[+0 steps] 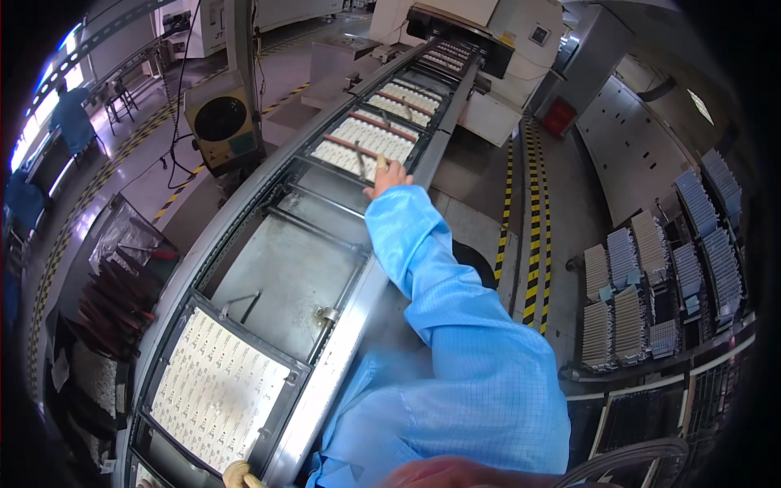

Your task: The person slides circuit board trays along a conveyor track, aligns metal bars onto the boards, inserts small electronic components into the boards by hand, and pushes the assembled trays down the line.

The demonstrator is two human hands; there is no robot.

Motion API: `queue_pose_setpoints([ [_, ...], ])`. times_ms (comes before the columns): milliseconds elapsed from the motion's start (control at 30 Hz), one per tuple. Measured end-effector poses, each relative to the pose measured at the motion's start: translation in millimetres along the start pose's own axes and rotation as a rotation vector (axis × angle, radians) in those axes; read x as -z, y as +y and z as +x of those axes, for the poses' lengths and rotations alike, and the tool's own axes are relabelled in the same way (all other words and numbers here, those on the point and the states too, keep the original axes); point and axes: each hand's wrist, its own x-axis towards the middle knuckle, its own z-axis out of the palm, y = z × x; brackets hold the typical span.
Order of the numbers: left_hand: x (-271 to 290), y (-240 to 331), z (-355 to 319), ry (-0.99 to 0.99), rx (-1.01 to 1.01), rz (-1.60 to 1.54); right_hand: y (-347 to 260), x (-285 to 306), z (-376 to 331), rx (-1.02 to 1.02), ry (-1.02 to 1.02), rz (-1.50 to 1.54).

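Observation:
My right arm, in a blue checked sleeve, reaches forward over a conveyor line. My right hand (389,176) is at the near right corner of a carrier frame (355,169) that bears white circuit panels (370,140). Its fingers bend over the frame's near edge with the thumb below, and one finger wears a pale finger cot. At the bottom edge, a cot-covered fingertip of my left hand (238,474) shows beside the near corner of another white panel (213,390) in a dark frame. The rest of that hand is out of the picture.
The metal conveyor rail (325,382) runs away to a large machine (464,41). A fan unit (221,122) stands left of it. Racks of stacked strips (651,276) are on the right. Dark red pieces (114,313) lie in a bin at left. Another person (71,122) works far left.

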Motion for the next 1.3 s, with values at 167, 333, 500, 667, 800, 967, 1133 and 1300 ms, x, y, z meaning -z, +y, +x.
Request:
queue_pose_setpoints([
  [167, -59, 26, 12, -0.063, 0.267, 0.687, 16, -54, 38, -0.046, 0.043, -0.016],
  [333, -112, 19, -12, 0.012, 0.876, 0.979, 24, -104, 79, -0.092, 0.023, 0.017],
  [500, -148, -24, -23, -0.001, 0.901, 1.08, 27, -152, 118, -0.164, 0.032, 0.038],
  [667, -184, -76, -44, -0.021, 0.908, 1.055, 30, -188, 145, -0.176, 0.024, 0.022],
  [800, -200, -110, -64, -0.006, 0.873, 1.024, 22, -205, 171, -0.16, 0.06, -0.011],
  [967, -220, -160, -88, -0.015, 0.828, 0.966, 34, -225, 198, -0.174, 0.062, -0.053],
  [1133, -234, -216, -111, -0.013, 0.773, 0.91, 46, -246, 227, -0.211, 0.092, -0.047],
  [1300, -242, -261, -131, -0.034, 0.737, 0.839, 43, -254, 233, -0.257, 0.041, 0.009],
])
